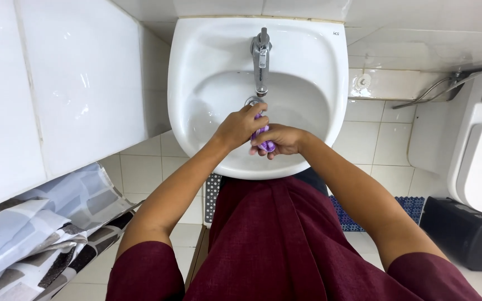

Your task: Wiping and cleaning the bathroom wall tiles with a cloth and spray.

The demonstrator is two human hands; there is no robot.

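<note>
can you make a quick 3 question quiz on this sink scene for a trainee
1. True or false: both hands are over the white sink basin, below the tap.
2. What colour is the small object held between the left hand and the right hand?
A. green
B. purple
C. yellow
3. Fill in: on the floor at the far right stands a ____ bin.

Key:
1. True.
2. B: the purple object shows between the fingers; its kind cannot be told.
3. Black.
</note>
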